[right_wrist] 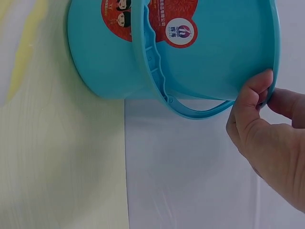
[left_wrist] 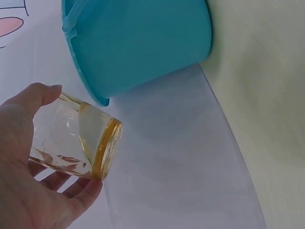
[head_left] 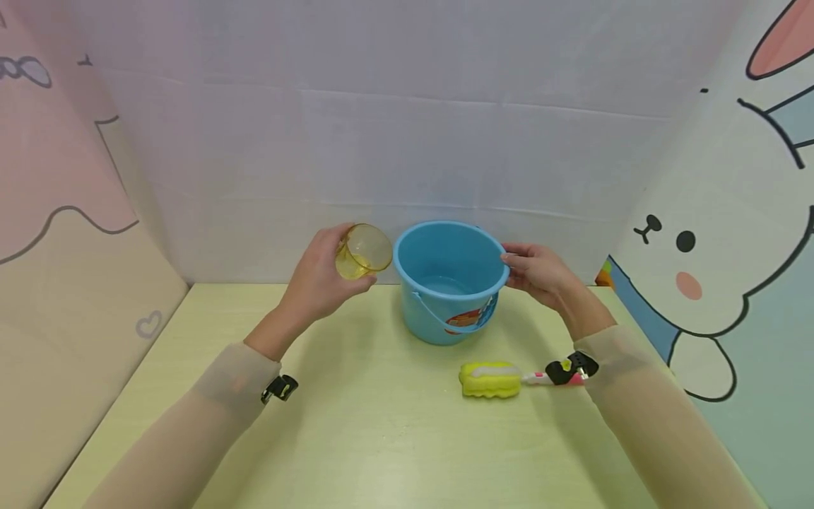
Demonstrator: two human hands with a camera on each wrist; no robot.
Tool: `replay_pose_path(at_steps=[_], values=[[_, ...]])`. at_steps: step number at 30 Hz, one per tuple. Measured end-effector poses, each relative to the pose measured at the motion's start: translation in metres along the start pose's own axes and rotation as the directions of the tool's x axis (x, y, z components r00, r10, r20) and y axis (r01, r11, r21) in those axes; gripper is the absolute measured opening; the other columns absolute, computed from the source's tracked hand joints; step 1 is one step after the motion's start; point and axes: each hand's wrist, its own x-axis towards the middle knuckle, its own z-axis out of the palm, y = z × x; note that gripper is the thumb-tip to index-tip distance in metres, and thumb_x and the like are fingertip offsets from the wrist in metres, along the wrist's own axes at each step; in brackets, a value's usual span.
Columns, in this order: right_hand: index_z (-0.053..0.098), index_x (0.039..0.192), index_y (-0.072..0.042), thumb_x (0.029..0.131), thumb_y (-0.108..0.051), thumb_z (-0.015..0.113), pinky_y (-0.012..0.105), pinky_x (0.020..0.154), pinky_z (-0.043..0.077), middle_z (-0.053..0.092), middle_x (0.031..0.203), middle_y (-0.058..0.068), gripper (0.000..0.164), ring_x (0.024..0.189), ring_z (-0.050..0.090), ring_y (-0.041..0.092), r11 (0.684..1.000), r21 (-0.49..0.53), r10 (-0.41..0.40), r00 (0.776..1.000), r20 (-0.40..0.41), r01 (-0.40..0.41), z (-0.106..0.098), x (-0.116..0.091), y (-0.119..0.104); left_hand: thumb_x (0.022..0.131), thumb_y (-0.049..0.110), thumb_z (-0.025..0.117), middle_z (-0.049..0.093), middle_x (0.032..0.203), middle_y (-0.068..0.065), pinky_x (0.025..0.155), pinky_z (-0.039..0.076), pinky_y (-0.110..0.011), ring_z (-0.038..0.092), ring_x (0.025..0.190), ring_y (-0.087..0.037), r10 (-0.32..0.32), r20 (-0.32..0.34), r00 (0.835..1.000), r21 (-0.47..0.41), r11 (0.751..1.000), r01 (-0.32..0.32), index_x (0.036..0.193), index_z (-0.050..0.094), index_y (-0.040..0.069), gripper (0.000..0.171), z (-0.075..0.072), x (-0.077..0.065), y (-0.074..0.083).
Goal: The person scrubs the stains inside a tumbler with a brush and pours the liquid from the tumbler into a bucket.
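Observation:
My left hand (head_left: 324,279) holds a clear amber glass (head_left: 367,249) in the air, just left of a blue bucket (head_left: 426,318). In the head view the glass is tilted, its mouth leaning toward the bucket; some clear liquid seems to sit inside. In the left wrist view, thumb and fingers wrap the glass (left_wrist: 71,138). My right hand (head_left: 537,272) pinches the bucket's right rim between thumb and fingers, also seen in the right wrist view. The bucket stands upright on the table, its handle (right_wrist: 155,62) hanging down at the front, with a red label (right_wrist: 174,12) behind it.
A yellow sponge brush (head_left: 490,380) lies on the pale table (head_left: 356,438) in front of the bucket, its handle partly behind my right wrist camera. A white cloth wall (head_left: 407,141) rises behind the table. A printed cartoon panel (head_left: 731,233) stands at the right.

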Motion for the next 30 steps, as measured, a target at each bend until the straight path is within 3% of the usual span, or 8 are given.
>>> replay_pose_path(at_steps=[13, 20, 30], values=[[0.033, 0.162, 0.004, 0.114, -0.015, 0.051, 0.027, 0.084, 0.060, 0.054, 0.141, 0.023, 0.055, 0.090, 0.070, 0.012, 1.000, -0.006, -0.005, 1.000, -0.005, 0.005, -0.002, -0.001, 0.001, 0.082, 0.029, 0.092, 0.053, 0.142, -0.015, 0.101, 0.052, -0.054, 0.051, 0.126, -0.034, 0.038, 0.006, 0.999, 0.047, 0.998, -0.039, 0.156, 0.046, 0.009, 0.089, 0.003, 0.025, 0.013], [0.035, 0.162, 0.004, 0.113, -0.015, 0.053, 0.026, 0.083, 0.060, 0.062, 0.128, 0.013, 0.055, 0.090, 0.069, 0.013, 1.000, -0.007, -0.005, 1.000, -0.014, 0.005, -0.003, -0.002, 0.003, 0.080, 0.028, 0.093, 0.053, 0.142, -0.017, 0.101, 0.051, -0.054, 0.050, 0.127, -0.036, 0.060, 0.018, 0.998, 0.096, 0.993, -0.062, 0.155, 0.048, 0.007, 0.091, 0.005, 0.037, 0.017], [0.032, 0.162, 0.006, 0.114, -0.013, 0.050, 0.025, 0.081, 0.060, 0.059, 0.133, 0.019, 0.055, 0.089, 0.069, 0.011, 1.000, 0.003, -0.018, 1.000, -0.004, 0.018, -0.001, 0.000, 0.004, 0.080, 0.023, 0.093, 0.055, 0.139, -0.016, 0.100, 0.054, -0.051, 0.050, 0.130, -0.036, 0.094, 0.044, 0.995, 0.159, 0.982, -0.100, 0.155, 0.049, 0.009, 0.088, 0.009, 0.048, 0.027]])
